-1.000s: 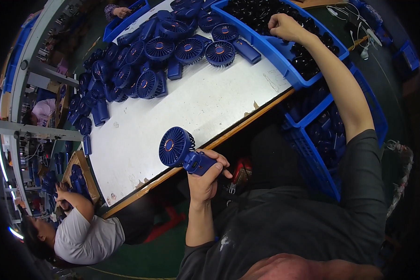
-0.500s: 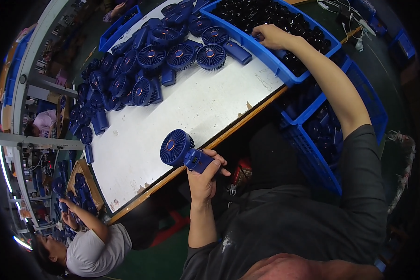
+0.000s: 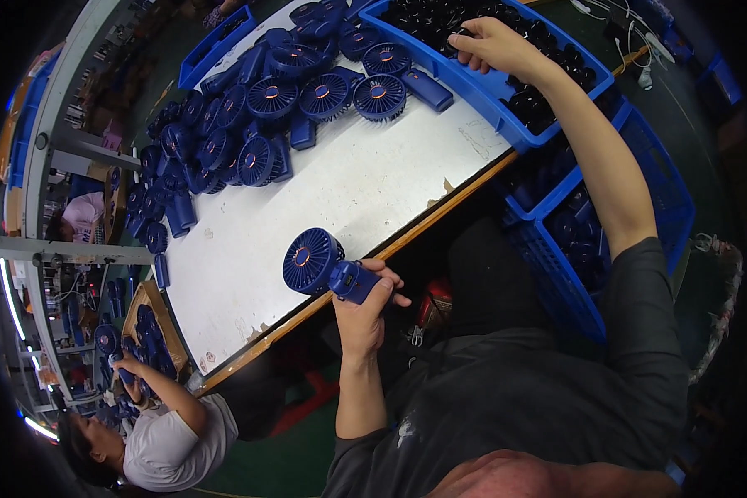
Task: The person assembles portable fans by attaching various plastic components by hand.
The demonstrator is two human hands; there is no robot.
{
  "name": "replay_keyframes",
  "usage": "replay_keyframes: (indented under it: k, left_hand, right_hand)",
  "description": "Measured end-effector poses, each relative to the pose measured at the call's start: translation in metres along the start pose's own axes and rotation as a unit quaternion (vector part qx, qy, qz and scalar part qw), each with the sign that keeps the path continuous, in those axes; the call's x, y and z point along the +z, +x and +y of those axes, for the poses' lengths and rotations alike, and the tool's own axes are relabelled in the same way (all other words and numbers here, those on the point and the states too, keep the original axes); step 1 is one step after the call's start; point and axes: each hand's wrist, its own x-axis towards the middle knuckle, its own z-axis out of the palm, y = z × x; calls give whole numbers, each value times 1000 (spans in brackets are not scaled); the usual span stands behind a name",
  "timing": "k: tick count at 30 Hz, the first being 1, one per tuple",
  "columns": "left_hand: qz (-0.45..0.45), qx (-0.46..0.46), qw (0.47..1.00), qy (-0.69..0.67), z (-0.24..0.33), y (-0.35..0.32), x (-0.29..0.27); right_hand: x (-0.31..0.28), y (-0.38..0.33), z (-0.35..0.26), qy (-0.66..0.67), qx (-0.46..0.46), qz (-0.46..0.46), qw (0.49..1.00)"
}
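My left hand (image 3: 367, 305) grips the handle of a dark blue hand-held fan (image 3: 314, 262), its round grille held over the near edge of the white table (image 3: 307, 207). My right hand (image 3: 494, 46) reaches far out into a blue tray (image 3: 506, 87) filled with small black round parts (image 3: 440, 17); the fingers curl down onto one black part, and I cannot tell whether it is lifted. Several more blue fans (image 3: 257, 108) lie heaped across the far side of the table.
A blue crate (image 3: 598, 241) with more blue pieces stands below the table at my right. A person in a white shirt (image 3: 162, 444) works at the lower left over a box of blue fans (image 3: 145, 340). Shelving and another seated person (image 3: 79, 216) are at the left.
My right hand has slid a little along the tray of black parts. My left hand keeps the fan in the same spot. The person at lower left has shifted.
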Motion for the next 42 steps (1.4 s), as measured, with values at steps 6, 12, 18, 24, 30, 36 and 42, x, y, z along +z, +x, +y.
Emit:
replay_keyframes:
  k: [6, 12, 18, 24, 30, 36, 42]
  left_hand:
    - [-14, 69, 997, 27, 1, 5, 27]
    - [24, 93, 995, 29, -12, 5, 26]
    - [1, 36, 996, -85, -3, -4, 17]
    - [-139, -120, 980, -81, -2, 2, 11]
    - [-185, -77, 965, -168, -7, -8, 20]
    - [-83, -92, 974, -188, 2, -4, 33]
    - [-21, -76, 975, -210, -9, -1, 36]
  right_hand:
    - [61, -131, -83, 222, 15, -366, 904]
    - [105, -191, -100, 229, 12, -264, 937]
    - [119, -204, -78, 267, -251, -160, 917]
    - [104, -194, -82, 203, -286, -106, 931]
    - [111, -176, -106, 121, -369, -118, 914]
    - [118, -193, -110, 53, -323, -124, 937]
    - [121, -209, -113, 23, -274, -131, 952]
